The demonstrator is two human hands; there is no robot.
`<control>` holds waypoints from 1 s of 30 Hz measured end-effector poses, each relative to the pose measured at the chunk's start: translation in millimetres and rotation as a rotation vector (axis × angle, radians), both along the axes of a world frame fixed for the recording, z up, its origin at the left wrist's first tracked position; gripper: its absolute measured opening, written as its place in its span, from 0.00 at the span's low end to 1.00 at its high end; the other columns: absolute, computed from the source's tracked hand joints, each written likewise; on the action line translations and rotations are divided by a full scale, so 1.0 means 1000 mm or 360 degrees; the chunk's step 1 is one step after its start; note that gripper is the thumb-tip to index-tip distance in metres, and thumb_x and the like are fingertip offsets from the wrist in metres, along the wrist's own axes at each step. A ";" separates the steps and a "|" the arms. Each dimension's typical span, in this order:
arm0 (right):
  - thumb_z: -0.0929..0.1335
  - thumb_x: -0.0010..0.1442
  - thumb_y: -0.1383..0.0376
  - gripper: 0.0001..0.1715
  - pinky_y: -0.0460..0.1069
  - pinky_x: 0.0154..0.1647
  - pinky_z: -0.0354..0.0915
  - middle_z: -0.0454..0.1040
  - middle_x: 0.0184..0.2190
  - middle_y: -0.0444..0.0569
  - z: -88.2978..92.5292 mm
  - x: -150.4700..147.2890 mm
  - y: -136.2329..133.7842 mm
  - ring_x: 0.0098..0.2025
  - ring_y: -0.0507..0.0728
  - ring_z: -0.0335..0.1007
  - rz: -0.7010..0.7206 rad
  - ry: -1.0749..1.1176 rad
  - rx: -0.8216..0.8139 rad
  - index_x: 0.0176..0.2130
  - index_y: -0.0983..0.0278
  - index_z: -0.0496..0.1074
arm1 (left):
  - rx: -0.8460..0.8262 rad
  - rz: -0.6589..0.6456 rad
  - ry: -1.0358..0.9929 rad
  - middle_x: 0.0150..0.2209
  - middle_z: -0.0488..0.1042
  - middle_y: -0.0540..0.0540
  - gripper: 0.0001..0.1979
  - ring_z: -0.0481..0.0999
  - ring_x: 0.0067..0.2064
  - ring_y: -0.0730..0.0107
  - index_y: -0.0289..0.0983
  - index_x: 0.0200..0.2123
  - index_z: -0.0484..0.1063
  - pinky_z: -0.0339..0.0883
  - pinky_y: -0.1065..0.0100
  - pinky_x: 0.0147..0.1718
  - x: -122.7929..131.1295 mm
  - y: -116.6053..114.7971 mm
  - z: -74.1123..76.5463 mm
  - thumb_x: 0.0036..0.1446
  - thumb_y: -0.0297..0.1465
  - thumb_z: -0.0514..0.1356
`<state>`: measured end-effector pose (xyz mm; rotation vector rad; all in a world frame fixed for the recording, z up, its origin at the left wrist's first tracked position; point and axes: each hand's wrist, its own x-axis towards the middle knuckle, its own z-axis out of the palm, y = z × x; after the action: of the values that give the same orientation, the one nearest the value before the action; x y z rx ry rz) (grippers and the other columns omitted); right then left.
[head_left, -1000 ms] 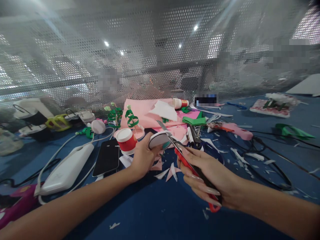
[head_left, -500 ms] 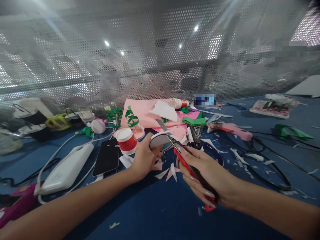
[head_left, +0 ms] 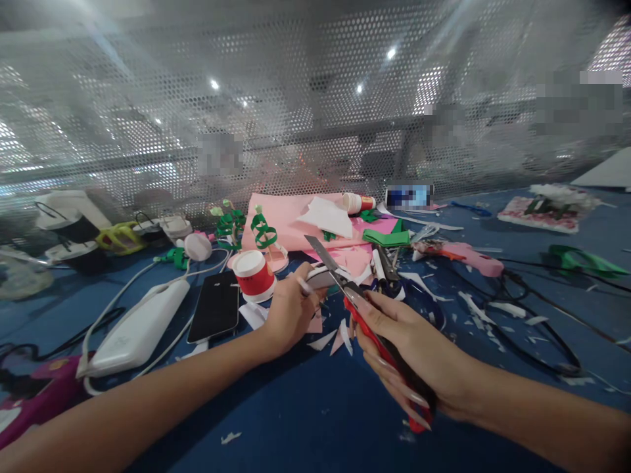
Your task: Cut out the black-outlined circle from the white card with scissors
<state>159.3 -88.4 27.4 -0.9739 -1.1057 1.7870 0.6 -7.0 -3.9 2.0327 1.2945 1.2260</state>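
My left hand [head_left: 288, 312] pinches a small white curved piece [head_left: 323, 278], round-edged with a dark rim; its exact kind I cannot make out. My right hand [head_left: 411, 338] is wrapped round the red and black handles of a pair of scissors [head_left: 323, 253]. The blades point up and left and cross the white piece at its right side. Whether the blades are parted there is hidden. A red and white paper cup [head_left: 255, 279] stands just left of my left hand. Paper scraps [head_left: 344, 336] lie on the blue table [head_left: 296, 414] below the hands.
Behind the hands lie pink paper [head_left: 286, 213], green paper [head_left: 387, 236] and stacked cups [head_left: 357, 202]. A black phone [head_left: 215, 307], a white power bank [head_left: 140, 328] and cables are at left. A pink glue gun [head_left: 473, 256] with its cord lies at right. A perforated metal screen [head_left: 296, 98] rises behind.
The white piece has turned in my left hand, so less of its flat face shows. The scissors stay across it, my right hand slightly lower. The view has shifted slightly.
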 end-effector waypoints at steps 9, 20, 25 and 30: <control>0.59 0.63 0.61 0.10 0.39 0.04 0.54 0.57 0.11 0.32 -0.002 -0.002 0.006 0.05 0.43 0.46 -0.0176 0.0010 -0.0027 0.30 0.61 0.57 | -0.0173 0.0125 -0.0250 0.21 0.70 0.53 0.08 0.70 0.19 0.74 0.37 0.32 0.66 0.63 0.76 0.14 0.002 0.001 0.010 0.45 0.28 0.61; 0.59 0.62 0.57 0.12 0.39 0.03 0.51 0.58 0.10 0.34 -0.003 0.001 0.002 0.05 0.44 0.44 -0.0049 0.0067 -0.0128 0.29 0.61 0.57 | -0.0115 0.0087 -0.0231 0.24 0.71 0.52 0.08 0.72 0.23 0.71 0.38 0.33 0.66 0.65 0.75 0.16 -0.004 0.007 0.000 0.46 0.30 0.61; 0.59 0.62 0.57 0.13 0.38 0.04 0.50 0.59 0.11 0.34 -0.003 0.002 0.002 0.05 0.43 0.44 -0.0005 0.0087 -0.0109 0.29 0.61 0.57 | -0.0231 -0.0048 -0.0347 0.22 0.69 0.53 0.05 0.70 0.21 0.73 0.38 0.30 0.65 0.64 0.75 0.16 -0.003 0.003 0.000 0.47 0.28 0.59; 0.60 0.61 0.55 0.13 0.38 0.03 0.50 0.58 0.11 0.34 -0.004 0.001 0.003 0.05 0.43 0.45 -0.0013 0.0078 -0.0084 0.30 0.60 0.57 | -0.0136 -0.0031 -0.0256 0.20 0.66 0.55 0.04 0.68 0.21 0.76 0.37 0.28 0.64 0.64 0.78 0.16 -0.003 -0.001 0.000 0.46 0.25 0.56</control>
<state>160.1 -85.3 23.7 -0.9593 -1.0275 1.8320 -2.1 -7.5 -3.5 1.8429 1.2266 1.2745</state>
